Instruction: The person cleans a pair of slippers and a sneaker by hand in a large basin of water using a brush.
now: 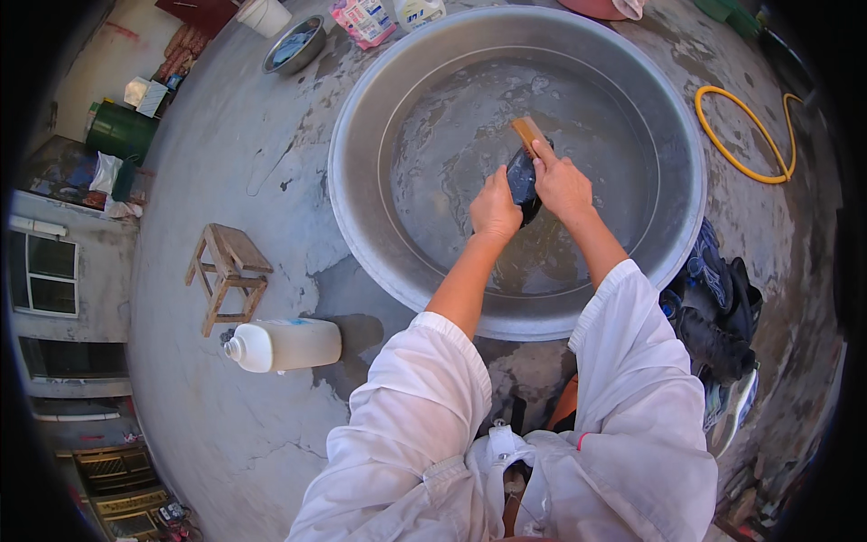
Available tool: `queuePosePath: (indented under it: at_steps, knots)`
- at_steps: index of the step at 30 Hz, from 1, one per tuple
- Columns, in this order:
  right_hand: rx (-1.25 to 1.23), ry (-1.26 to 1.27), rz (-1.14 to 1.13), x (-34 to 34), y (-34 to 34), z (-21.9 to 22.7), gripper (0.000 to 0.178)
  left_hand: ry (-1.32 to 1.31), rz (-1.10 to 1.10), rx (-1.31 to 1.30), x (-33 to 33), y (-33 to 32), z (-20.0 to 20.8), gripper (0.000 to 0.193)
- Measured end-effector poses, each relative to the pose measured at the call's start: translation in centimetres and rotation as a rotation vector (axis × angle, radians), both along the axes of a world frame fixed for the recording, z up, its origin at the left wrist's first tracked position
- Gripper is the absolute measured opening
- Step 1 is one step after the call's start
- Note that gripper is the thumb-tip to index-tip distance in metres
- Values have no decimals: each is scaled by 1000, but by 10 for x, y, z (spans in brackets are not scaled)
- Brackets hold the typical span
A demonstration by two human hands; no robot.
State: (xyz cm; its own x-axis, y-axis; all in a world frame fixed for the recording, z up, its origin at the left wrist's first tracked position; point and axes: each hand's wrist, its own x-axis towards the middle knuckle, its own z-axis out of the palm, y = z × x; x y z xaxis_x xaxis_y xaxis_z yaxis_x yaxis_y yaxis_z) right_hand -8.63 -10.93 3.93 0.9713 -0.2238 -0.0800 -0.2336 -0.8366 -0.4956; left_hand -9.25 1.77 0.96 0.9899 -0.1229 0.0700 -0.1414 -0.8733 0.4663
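Observation:
Over a large round metal tub [359, 210] of murky water, my left hand [496, 206] is closed on a dark, wet shoe [521, 179]. My right hand [564, 188] grips a wooden scrubbing brush [526, 132], its index finger laid along the brush's back. The brush lies against the far end of the shoe, and its bristles are mostly hidden. Both forearms, in white sleeves pushed up, reach over the tub's near rim. Part of the shoe is covered by my fingers.
Several shoes [718, 316] lie piled right of the tub. A yellow hose [722, 161] curls beyond them. On the left are a wooden stool [233, 251] and a pale plastic bottle [291, 345] on its side. A small metal basin [307, 54] and a pink-and-white packet [363, 22] stand far left.

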Motion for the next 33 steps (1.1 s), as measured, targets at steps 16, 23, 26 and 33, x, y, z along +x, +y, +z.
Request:
queuePosePath:
  at_steps: [16, 23, 26, 33]
  knots:
    - [874, 639, -214, 0, -62, -91, 32, 290, 568, -959, 35, 33, -26, 66]
    - [1001, 457, 36, -9, -4, 34, 35, 195, 625, -831, 47, 49, -46, 73]
    - [767, 461, 176, -15, 10, 24, 38, 204, 571, -947, 49, 36, -35, 73]
    - [445, 147, -23, -17, 35, -3, 40, 221, 349, -866, 40, 27, -29, 67]
